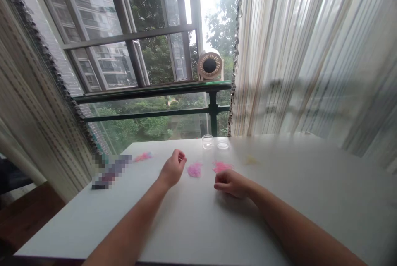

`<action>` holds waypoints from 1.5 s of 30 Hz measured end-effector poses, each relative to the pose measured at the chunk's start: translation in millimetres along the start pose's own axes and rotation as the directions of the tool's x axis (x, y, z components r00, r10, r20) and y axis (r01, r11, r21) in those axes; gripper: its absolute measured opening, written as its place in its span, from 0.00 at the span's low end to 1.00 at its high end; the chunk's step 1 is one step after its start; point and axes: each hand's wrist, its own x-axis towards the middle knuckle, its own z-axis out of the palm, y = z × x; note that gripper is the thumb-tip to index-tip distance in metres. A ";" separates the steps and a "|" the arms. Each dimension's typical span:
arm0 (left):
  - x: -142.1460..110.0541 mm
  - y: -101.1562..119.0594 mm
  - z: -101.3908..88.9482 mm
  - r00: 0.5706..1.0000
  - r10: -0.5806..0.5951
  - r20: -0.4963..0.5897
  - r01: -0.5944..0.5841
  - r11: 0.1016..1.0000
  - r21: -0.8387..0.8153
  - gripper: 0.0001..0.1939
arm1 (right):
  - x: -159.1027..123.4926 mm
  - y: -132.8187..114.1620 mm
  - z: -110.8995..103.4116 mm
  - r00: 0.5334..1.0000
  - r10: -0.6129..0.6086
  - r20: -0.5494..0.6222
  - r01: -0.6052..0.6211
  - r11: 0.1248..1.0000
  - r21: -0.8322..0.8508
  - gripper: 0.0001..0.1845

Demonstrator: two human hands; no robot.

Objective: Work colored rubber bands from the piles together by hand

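My left hand (173, 169) is raised a little over the white table (173, 220), fingertips pinched together; anything between them is too small to make out. Just right of it lies a purple-pink pile (194, 170) of tiny thin pieces. My right hand (232, 182) rests on the table with its fingers curled in, and its inside is hidden. Directly behind that hand is a hot-pink pile (222, 166) of similar pieces. A pale yellow pile (251, 160) sits farther right. To the far left is a mixed-colour pile (143, 156).
A clear round container (207, 142) and a clear lid (222, 145) stand at the table's back edge. A blurred-out, pixelated object (112, 172) lies at the left edge. Beyond are a round white fan (210, 65), a green railing (155, 91) and striped curtains (297, 59).
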 end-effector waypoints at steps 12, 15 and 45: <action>-29.9 36.3 52.3 0.915 0.203 0.349 -0.100 0.952 -0.290 0.06 | 2.3 -0.9 -2.8 0.994 -0.061 -0.095 0.099 0.872 0.480 0.17; -32.1 32.0 54.1 0.908 0.212 0.361 -0.094 0.944 -0.316 0.06 | 3.1 -0.5 -2.1 0.992 -0.077 -0.098 0.116 0.860 0.497 0.14; -31.7 34.3 56.3 0.894 0.226 0.387 -0.092 0.938 -0.333 0.12 | 0.1 -3.1 -3.5 0.996 -0.050 -0.073 0.077 0.897 0.436 0.12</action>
